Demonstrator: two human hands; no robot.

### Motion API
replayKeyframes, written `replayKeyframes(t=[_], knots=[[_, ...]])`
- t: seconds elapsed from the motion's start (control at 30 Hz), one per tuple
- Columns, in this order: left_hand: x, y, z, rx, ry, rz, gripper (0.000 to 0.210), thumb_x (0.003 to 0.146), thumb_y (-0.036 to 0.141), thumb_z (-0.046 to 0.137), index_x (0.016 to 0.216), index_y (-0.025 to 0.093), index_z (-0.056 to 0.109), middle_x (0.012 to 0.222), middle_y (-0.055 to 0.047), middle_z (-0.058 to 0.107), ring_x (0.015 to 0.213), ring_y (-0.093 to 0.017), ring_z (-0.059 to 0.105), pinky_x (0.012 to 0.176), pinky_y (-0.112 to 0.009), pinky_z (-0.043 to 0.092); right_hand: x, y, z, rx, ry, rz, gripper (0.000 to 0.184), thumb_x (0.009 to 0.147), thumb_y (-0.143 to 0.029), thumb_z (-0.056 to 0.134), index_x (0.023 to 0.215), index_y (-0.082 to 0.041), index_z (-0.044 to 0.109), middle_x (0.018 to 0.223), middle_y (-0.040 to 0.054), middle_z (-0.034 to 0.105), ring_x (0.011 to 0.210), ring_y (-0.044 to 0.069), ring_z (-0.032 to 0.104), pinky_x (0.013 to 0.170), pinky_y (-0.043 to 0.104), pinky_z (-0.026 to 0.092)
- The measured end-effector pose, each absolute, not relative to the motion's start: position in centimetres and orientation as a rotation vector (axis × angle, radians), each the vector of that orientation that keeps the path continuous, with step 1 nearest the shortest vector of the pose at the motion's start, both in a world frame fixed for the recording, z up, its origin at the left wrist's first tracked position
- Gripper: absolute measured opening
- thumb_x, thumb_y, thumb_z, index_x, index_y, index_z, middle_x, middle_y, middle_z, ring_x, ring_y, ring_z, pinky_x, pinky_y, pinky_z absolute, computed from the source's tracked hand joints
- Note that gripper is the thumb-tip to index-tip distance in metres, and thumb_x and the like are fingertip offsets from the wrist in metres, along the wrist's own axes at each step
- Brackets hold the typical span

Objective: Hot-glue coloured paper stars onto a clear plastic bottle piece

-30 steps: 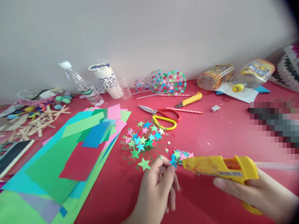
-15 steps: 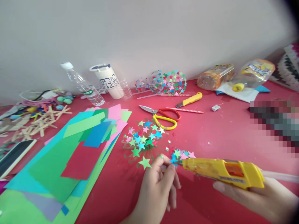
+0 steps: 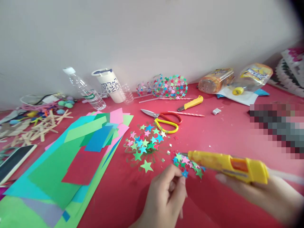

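Observation:
Between the thumb and index finger of my left hand (image 3: pixel 166 193) is a small blue paper star (image 3: pixel 185 173). My right hand (image 3: pixel 263 193) grips a yellow hot glue gun (image 3: pixel 228 163) with a pale glue stick out of its back; its nozzle points left, above a small pile of coloured stars (image 3: pixel 190 161). To the left of that pile, a clear plastic piece (image 3: pixel 133 152) decorated with green, blue and pink stars sits on the red table (image 3: pixel 114 196). Scissors (image 3: pixel 167 122) with red and yellow handles lie open just beyond it.
Coloured paper sheets (image 3: pixel 54 167) spread over the left, with a phone (image 3: pixel 16 163) and craft sticks (image 3: pixel 45 128) beyond. Along the wall are a water bottle (image 3: pixel 87 91), a white cup (image 3: pixel 111 87), a star-covered bottle (image 3: pixel 169 87) and a yellow cutter (image 3: pixel 191 103).
My left hand has moved right and now shows a blue star at its fingertips. The glue gun has risen slightly, its nozzle now away from my left fingers.

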State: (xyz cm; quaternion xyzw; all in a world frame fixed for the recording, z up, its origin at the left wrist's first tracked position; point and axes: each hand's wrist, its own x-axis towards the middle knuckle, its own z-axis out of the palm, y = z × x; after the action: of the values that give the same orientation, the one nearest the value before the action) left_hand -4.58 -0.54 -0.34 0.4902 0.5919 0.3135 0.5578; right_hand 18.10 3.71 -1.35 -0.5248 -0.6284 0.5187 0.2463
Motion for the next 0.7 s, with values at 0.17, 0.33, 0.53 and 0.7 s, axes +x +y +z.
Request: replayKeyframes(t=[0.17,0.33,0.53,0.7], knots=[[-4.7,0.1,-0.1,0.964,1.232,0.708,0.021,0.091,0.04,0.043,0.079,0.022,0.042,0.064,0.005,0.056,0.031,-0.003,0.043,0.029,-0.013,0.021,17.6,5.7,0.0,-1.852,-1.841,1.194,0.03,0.073,-0.049,0.052,0.077,-0.021,0.06,0.062,0.0019,0.061,0.051,0.017,0.056,0.044,0.025,0.045],[-5.0,0.2,1.5,0.942,1.076,0.623,0.018,0.092,0.035,0.04,0.082,0.021,0.042,0.064,0.005,0.058,0.031,-0.002,0.043,0.028,-0.012,0.023,17.4,7.3,-0.3,-1.985,-2.03,0.829,0.039,0.082,-0.052,0.044,0.06,-0.021,0.052,0.054,0.0033,0.056,0.047,0.016,0.051,0.044,0.027,0.033],[-5.8,-0.6,3.1,0.902,0.982,0.546,0.016,0.091,0.031,0.038,0.081,0.02,0.043,0.058,0.005,0.056,0.03,-0.003,0.043,0.028,-0.012,0.023,17.2,8.2,-0.5,-1.995,-2.269,0.362,0.051,0.087,-0.053,0.041,0.046,-0.023,0.044,0.044,0.0022,0.048,0.043,0.017,0.048,0.046,0.028,0.024],[-7.5,-0.8,2.7,0.803,1.018,0.538,0.014,0.088,0.027,0.041,0.078,0.019,0.045,0.059,0.004,0.058,0.031,-0.003,0.045,0.028,-0.012,0.022,17.1,8.1,-0.4,-1.914,-2.361,0.092,0.048,0.089,-0.052,0.042,0.053,-0.022,0.049,0.044,0.0022,0.049,0.04,0.018,0.049,0.045,0.028,0.02]])
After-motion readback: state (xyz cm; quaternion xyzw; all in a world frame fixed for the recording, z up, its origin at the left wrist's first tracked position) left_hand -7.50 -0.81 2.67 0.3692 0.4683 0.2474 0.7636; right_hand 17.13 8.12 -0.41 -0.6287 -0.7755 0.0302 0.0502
